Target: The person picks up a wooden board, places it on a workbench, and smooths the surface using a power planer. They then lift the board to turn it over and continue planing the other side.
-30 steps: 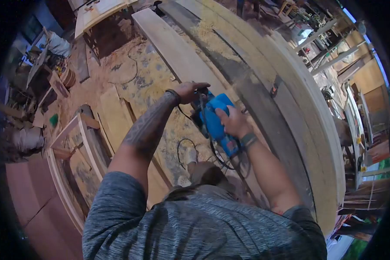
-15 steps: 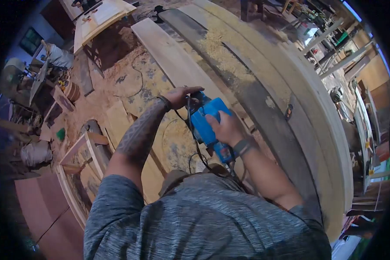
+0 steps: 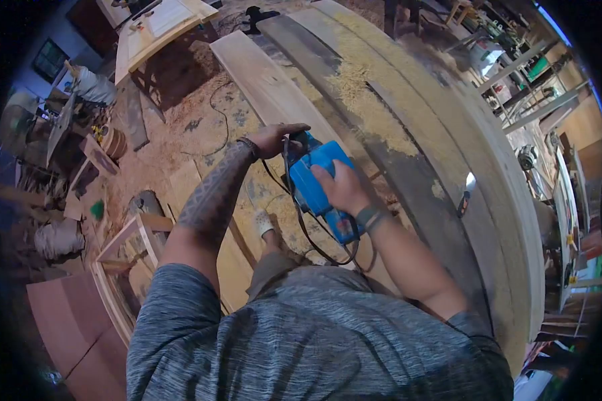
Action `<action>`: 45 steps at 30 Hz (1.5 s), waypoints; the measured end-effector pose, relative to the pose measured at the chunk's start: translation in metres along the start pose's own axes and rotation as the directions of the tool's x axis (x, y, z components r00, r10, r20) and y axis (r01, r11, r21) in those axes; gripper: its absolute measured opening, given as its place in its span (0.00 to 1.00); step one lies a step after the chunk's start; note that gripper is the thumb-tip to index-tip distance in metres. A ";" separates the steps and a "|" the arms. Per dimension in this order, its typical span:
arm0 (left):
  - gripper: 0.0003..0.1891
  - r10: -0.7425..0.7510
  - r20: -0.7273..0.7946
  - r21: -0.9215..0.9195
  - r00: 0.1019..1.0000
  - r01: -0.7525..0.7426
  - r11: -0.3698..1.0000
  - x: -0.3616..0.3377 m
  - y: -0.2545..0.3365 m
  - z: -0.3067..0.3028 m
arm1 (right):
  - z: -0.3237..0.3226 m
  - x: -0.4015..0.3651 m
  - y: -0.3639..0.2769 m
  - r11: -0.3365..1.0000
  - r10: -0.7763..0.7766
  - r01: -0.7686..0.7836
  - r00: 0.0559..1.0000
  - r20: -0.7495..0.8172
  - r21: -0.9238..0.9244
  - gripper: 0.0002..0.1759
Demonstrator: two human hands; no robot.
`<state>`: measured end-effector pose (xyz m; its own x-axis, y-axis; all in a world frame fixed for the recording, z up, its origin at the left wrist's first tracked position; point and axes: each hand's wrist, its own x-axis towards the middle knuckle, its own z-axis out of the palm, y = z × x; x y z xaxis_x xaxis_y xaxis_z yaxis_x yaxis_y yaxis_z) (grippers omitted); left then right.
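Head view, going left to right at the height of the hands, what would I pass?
Wooden frame → left hand → blue power tool → dark plank → small tool lying on the planks. The right hand overlaps the power tool, so it is left out.

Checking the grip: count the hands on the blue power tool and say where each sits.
2. The left hand holds the front end of the blue power tool; the right hand wraps its top handle, nearer the person. No other hands show.
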<state>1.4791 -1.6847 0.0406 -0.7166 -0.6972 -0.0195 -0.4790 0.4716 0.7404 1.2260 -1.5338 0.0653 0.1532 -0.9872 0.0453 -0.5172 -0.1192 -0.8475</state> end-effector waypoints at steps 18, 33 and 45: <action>0.31 0.100 -0.119 -0.042 0.988 -0.106 0.994 0.037 -0.134 -0.131 | 0.052 0.173 -0.063 0.986 0.164 -0.162 0.983 0.078 -0.029 0.31; 0.33 -0.047 -0.081 -0.113 0.996 0.038 0.993 0.050 -0.182 -0.210 | 0.094 0.270 -0.062 0.998 -0.007 0.009 1.000 0.023 -0.066 0.34; 0.33 0.014 -0.075 -0.103 0.997 -0.022 0.994 0.067 -0.249 -0.268 | 0.126 0.344 -0.075 0.997 -0.039 0.039 0.999 -0.005 -0.066 0.33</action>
<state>1.6857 -1.9933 0.0351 -0.6830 -0.7292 0.0416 -0.4087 0.4288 0.8057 1.4237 -1.8505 0.0780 0.1686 -0.9823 0.0812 -0.5654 -0.1639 -0.8084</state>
